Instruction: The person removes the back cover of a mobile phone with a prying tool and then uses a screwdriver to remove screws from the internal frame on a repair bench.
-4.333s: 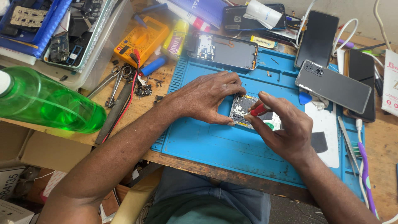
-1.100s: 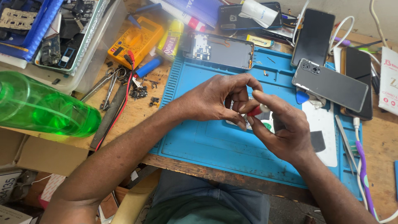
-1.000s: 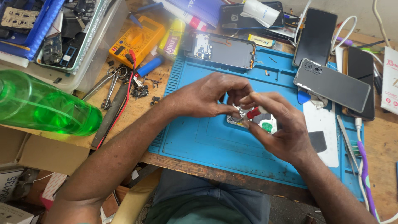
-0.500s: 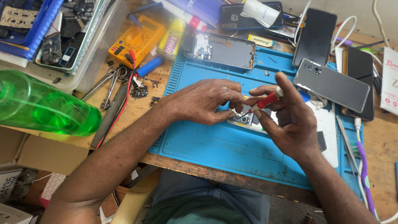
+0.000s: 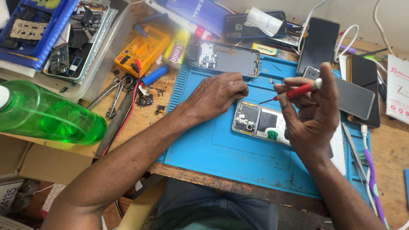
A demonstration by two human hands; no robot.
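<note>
An opened phone (image 5: 260,123) with its circuit board showing lies on the blue work mat (image 5: 221,153). My left hand (image 5: 217,94) rests curled on the mat just left of the phone's top edge, fingertips pinched together; what they hold is hidden. My right hand (image 5: 311,115) is lifted above the phone's right end and grips a small red-handled screwdriver (image 5: 294,91), its tip pointing left and down toward the phone.
A second opened phone (image 5: 226,57) lies at the mat's far edge. Several dark phones (image 5: 353,91) sit to the right. A green bottle (image 5: 47,117), yellow multimeter (image 5: 142,47), scissors, loose screws and a parts bin (image 5: 68,42) crowd the left. Tweezers and a toothbrush lie right.
My right hand has lifted the screwdriver up off the phone and drawn back to the right. My left hand has slid off the phone to its upper left, uncovering the board.
</note>
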